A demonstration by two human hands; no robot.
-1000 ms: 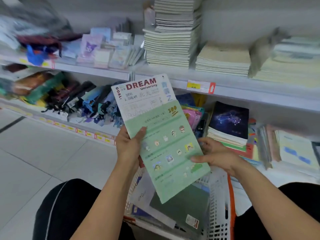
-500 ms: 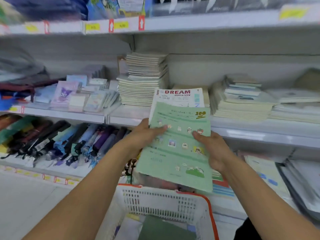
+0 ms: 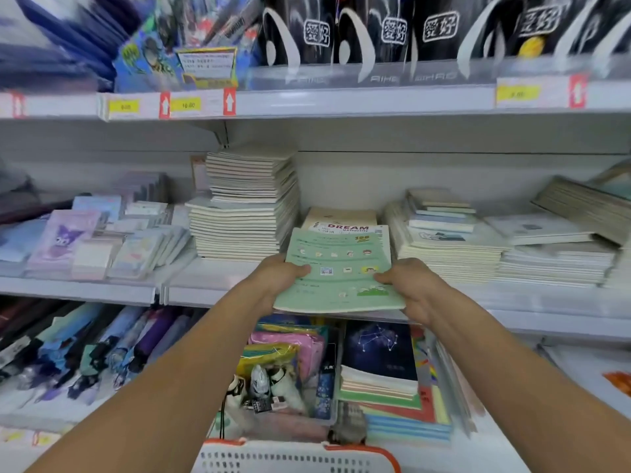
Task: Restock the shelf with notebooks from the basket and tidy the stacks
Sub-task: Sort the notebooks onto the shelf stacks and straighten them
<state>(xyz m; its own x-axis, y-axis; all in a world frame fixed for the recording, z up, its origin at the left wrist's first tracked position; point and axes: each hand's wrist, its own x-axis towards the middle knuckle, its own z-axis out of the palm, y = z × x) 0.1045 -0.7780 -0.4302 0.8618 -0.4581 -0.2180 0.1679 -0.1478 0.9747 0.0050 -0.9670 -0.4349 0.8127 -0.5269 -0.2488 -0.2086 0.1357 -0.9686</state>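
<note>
Both grips, left hand (image 3: pixel 278 276) & right hand (image 3: pixel 408 285), clamp green notebooks (image 3: pixel 336 271) btwn them, over shelf (image 3: pixel 211 285).

Single head-worn view, wide-angle, facing forward and slightly down at the middle shelf (image 3: pixel 341 112), close, at arm's reach.

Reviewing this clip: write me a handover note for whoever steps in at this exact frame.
Left hand and right hand each grip a side of the green notebook, with the DREAM notebook under it. Both sit over the low beige stack between the tall pile and the right pile.
Done: carried to the shelf.
Left: release, square up, and check the basket, whose contents are out of view.
</note>
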